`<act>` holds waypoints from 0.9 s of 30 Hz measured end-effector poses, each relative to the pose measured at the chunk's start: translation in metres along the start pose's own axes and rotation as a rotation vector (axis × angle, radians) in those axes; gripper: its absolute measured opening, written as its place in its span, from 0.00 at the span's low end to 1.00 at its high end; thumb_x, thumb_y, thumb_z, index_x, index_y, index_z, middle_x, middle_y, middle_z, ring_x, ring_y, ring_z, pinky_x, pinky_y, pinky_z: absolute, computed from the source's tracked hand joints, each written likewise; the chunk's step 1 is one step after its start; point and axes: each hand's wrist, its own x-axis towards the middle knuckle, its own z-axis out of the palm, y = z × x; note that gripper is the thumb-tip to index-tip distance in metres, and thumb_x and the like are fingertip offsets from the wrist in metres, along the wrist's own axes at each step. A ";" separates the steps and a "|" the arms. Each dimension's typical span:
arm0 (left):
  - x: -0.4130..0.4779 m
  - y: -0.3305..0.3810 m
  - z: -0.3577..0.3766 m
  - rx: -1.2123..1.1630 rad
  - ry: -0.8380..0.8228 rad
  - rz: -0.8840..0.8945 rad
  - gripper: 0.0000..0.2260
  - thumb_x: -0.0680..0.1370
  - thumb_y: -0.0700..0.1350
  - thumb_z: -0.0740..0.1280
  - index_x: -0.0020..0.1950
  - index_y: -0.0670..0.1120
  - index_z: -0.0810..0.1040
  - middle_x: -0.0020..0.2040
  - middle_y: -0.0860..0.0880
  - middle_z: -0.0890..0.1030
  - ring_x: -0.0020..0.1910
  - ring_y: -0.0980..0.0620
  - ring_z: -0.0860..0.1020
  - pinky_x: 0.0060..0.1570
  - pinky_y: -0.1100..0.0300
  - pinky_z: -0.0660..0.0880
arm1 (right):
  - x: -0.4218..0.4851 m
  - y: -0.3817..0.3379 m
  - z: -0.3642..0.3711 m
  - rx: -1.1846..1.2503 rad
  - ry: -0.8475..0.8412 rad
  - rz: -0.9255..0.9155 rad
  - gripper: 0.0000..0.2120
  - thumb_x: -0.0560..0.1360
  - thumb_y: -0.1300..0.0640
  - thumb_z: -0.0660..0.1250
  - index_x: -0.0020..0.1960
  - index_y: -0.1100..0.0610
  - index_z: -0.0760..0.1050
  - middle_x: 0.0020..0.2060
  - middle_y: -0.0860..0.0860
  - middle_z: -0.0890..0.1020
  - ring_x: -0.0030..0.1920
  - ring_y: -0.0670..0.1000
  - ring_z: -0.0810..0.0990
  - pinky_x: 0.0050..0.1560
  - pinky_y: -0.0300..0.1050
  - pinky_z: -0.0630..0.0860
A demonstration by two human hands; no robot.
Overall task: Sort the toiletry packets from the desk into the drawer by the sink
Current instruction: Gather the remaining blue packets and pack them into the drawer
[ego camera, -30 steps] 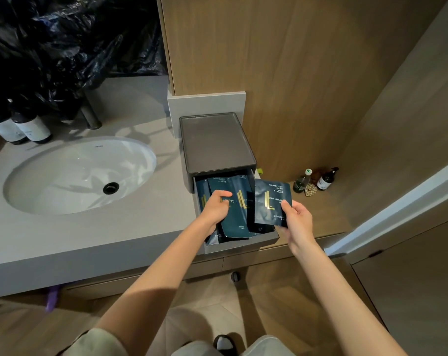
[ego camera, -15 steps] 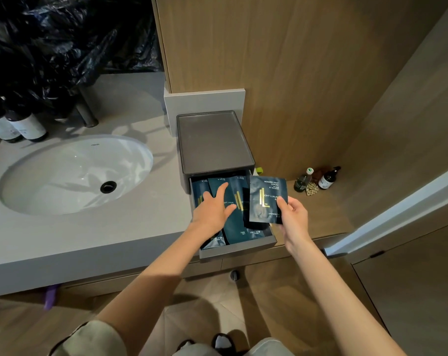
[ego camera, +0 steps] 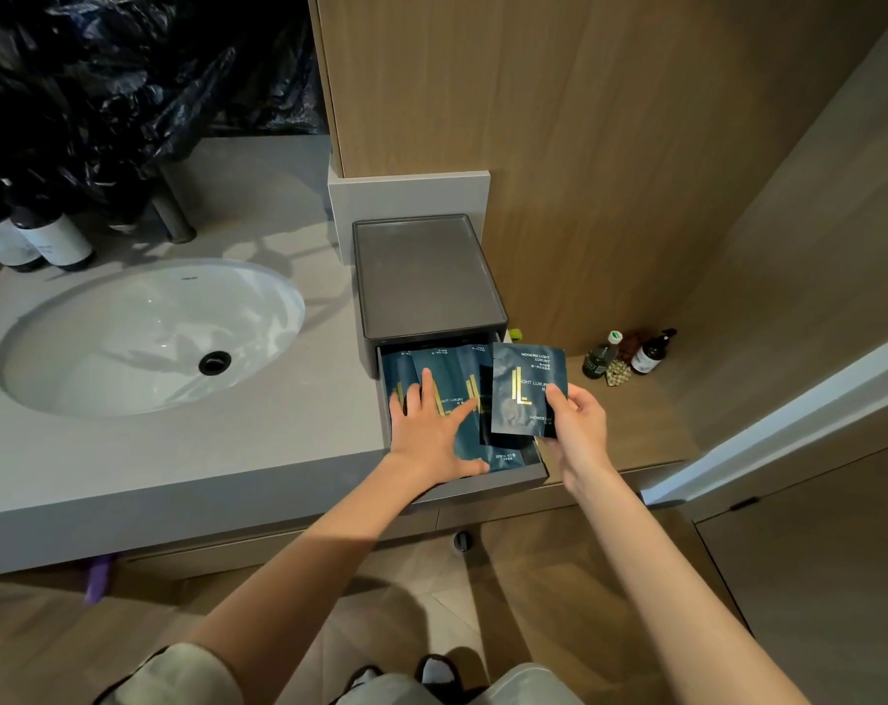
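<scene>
A grey box with a pulled-out drawer [ego camera: 487, 490] stands on the counter right of the sink. Several dark blue toiletry packets with gold lettering [ego camera: 457, 384] lie in the drawer. My left hand [ego camera: 432, 435] rests flat on them with its fingers spread. My right hand [ego camera: 576, 424] pinches one more blue packet [ego camera: 521, 394] by its lower right corner. That packet is held upright just above the drawer's right side.
A white oval sink [ego camera: 147, 338] takes up the left of the grey counter [ego camera: 177, 460]. Two dark bottles [ego camera: 40, 241] and a black plastic bag [ego camera: 126, 84] stand behind it. Small bottles [ego camera: 630, 353] sit on the wooden ledge to the right, against a wood wall.
My left hand let go of the packet it gripped and spread flat over the packets in the drawer. My right hand lifted its packet slightly and turned it more upright.
</scene>
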 end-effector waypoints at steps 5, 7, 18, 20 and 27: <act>0.001 -0.012 -0.001 0.136 0.005 0.045 0.42 0.68 0.75 0.56 0.77 0.61 0.44 0.78 0.37 0.41 0.76 0.38 0.48 0.72 0.38 0.40 | -0.003 -0.002 0.000 -0.028 -0.017 -0.021 0.12 0.80 0.59 0.61 0.61 0.63 0.72 0.54 0.58 0.82 0.50 0.52 0.81 0.48 0.46 0.79; 0.003 -0.015 -0.002 0.191 0.004 0.057 0.44 0.67 0.75 0.55 0.77 0.60 0.42 0.78 0.38 0.41 0.77 0.38 0.48 0.72 0.37 0.39 | -0.004 -0.004 0.001 -0.046 -0.018 -0.039 0.12 0.80 0.59 0.61 0.61 0.63 0.72 0.54 0.57 0.82 0.52 0.53 0.81 0.48 0.45 0.79; -0.017 -0.036 -0.015 -0.396 0.318 0.143 0.20 0.80 0.50 0.62 0.70 0.45 0.70 0.71 0.46 0.70 0.71 0.47 0.64 0.71 0.54 0.59 | -0.017 -0.011 0.004 -0.212 -0.149 -0.135 0.08 0.79 0.61 0.63 0.57 0.59 0.74 0.47 0.50 0.82 0.46 0.44 0.81 0.43 0.36 0.79; -0.025 -0.034 -0.022 -0.704 0.363 0.082 0.13 0.81 0.48 0.59 0.61 0.46 0.78 0.57 0.47 0.80 0.57 0.50 0.75 0.63 0.56 0.69 | -0.021 -0.008 0.007 -0.206 -0.172 -0.136 0.08 0.78 0.61 0.64 0.58 0.58 0.74 0.48 0.49 0.83 0.47 0.43 0.82 0.43 0.36 0.79; -0.027 -0.025 -0.031 -1.449 0.068 -0.207 0.23 0.74 0.42 0.71 0.67 0.40 0.71 0.43 0.47 0.81 0.36 0.55 0.80 0.39 0.64 0.81 | -0.033 -0.006 0.015 -0.300 -0.206 -0.199 0.14 0.77 0.59 0.67 0.62 0.57 0.74 0.46 0.49 0.84 0.46 0.44 0.83 0.48 0.42 0.81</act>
